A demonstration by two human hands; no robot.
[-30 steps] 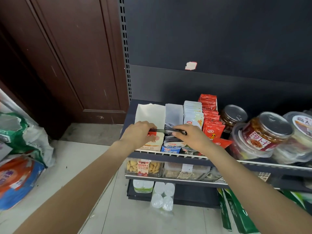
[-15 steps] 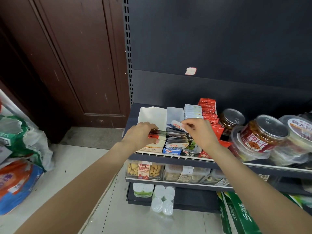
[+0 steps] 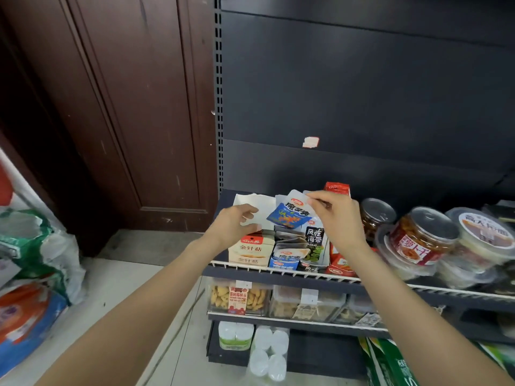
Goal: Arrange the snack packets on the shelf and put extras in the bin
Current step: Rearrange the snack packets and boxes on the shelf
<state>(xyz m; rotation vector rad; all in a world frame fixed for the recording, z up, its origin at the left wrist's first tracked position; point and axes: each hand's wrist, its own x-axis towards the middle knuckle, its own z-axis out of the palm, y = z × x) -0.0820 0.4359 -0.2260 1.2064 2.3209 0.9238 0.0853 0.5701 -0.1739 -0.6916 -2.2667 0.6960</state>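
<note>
Right hand (image 3: 338, 218) pinches a blue snack packet (image 3: 289, 214) lifted above its box (image 3: 284, 259) at the shelf (image 3: 278, 274) front-left corner. Left hand (image 3: 232, 225) hovers, fingers loosely curled, holding nothing. Step: sorting. Next: reseat it upright or set aside as extra.

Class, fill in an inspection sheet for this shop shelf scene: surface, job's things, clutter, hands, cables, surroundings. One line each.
Surface: dark shelf with a white wire front rail, stocked.
Job's things: blue-and-white snack packet lifted above the blue packet box; beige box to its left, seaweed box to its right.
Clutter: lidded jars on the right of the shelf.
Hands: right hand pinches the packet's top; left hand hovers over the beige box, fingers loosely curled, holding nothing.
Cables: nothing seen.
Surroundings: brown wooden door, filled bags on the floor at left; bin not seen.
</note>
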